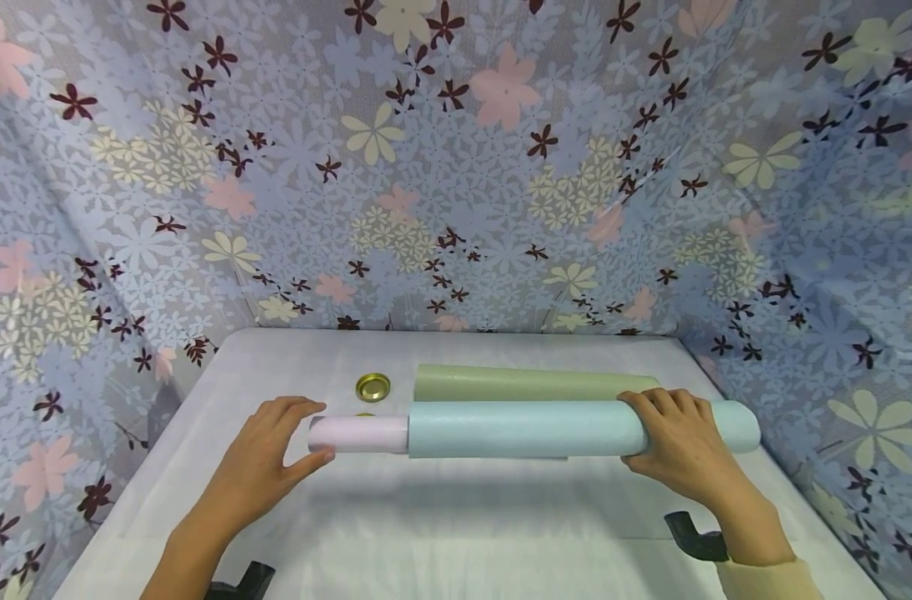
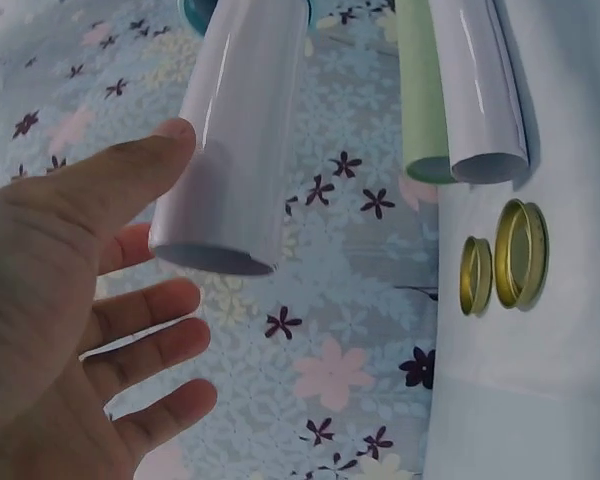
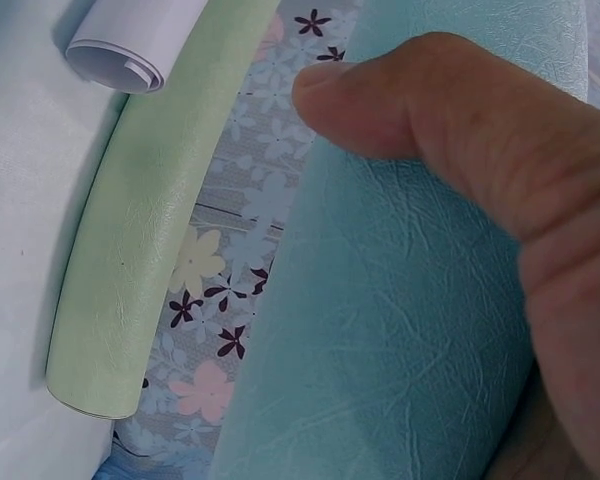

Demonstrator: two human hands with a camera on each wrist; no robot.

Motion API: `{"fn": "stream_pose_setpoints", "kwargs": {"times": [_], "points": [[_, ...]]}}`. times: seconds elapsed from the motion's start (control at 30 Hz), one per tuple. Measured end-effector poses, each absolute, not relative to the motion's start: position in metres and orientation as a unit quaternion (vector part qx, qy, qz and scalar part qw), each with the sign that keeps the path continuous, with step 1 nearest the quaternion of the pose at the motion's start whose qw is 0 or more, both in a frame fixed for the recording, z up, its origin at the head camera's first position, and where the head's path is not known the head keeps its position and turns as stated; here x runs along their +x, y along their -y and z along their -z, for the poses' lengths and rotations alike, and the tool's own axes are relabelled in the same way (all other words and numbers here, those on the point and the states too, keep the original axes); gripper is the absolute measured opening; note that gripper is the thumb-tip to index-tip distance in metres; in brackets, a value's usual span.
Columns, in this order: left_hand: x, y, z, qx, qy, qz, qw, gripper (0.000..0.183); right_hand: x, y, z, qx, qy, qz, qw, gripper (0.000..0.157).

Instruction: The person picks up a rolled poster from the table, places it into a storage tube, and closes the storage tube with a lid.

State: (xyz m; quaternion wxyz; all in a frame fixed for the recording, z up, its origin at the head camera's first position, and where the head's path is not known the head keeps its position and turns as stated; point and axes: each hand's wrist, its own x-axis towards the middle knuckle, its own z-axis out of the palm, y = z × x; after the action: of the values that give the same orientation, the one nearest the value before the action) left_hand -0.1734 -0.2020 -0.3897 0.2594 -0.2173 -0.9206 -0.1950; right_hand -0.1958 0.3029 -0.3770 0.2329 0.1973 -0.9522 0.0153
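A long, textured light blue roll [image 1: 531, 429] lies level above the table, with a narrower white paper roll [image 1: 358, 434] sticking out of its left end. My right hand [image 1: 677, 437] grips the blue roll near its right end, thumb across its surface in the right wrist view. At the free end of the white roll [image 2: 235, 150], my left hand [image 1: 264, 454] has its thumb and fingers spread to either side. The left thumb tip overlaps the roll's edge in the left wrist view, and the other fingers are extended; whether they touch it is unclear.
On the white table [image 1: 426, 533] behind lies a pale green roll [image 1: 531, 383], with another white paper roll [image 2: 485, 90] beside it. Two gold round lids [image 2: 523, 255] rest near their left ends. Flowered cloth [image 1: 456, 167] hangs at the back and sides.
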Motion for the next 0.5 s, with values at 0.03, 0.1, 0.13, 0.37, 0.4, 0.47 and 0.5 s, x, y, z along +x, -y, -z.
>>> {"fn": "stream_pose_setpoints", "kwargs": {"times": [0.03,0.1,0.13,0.37,0.4,0.47,0.5], "points": [[-0.173,0.203,0.390,-0.216,0.921,0.201,0.255,0.058,-0.195,-0.303,0.377,0.197,0.952,-0.015,0.233,0.080],[-0.172,0.205,0.392,-0.212,0.921,0.214,0.245,0.057,-0.195,-0.303,0.377,0.197,0.952,-0.015,0.233,0.079],[-0.171,0.206,0.393,-0.210,0.922,0.221,0.238,0.057,-0.195,-0.303,0.376,0.197,0.952,-0.015,0.233,0.079],[-0.173,0.214,0.400,-0.195,0.919,0.268,0.213,0.055,-0.194,-0.303,0.376,0.200,0.950,-0.012,0.239,0.079],[-0.173,0.215,0.402,-0.194,0.918,0.271,0.213,0.055,-0.194,-0.303,0.376,0.200,0.950,-0.012,0.239,0.078],[-0.174,0.216,0.403,-0.192,0.918,0.275,0.214,0.055,-0.194,-0.303,0.376,0.197,0.951,-0.013,0.238,0.078],[-0.175,0.217,0.404,-0.191,0.917,0.278,0.213,0.055,-0.194,-0.303,0.375,0.195,0.952,-0.012,0.237,0.079]]}}
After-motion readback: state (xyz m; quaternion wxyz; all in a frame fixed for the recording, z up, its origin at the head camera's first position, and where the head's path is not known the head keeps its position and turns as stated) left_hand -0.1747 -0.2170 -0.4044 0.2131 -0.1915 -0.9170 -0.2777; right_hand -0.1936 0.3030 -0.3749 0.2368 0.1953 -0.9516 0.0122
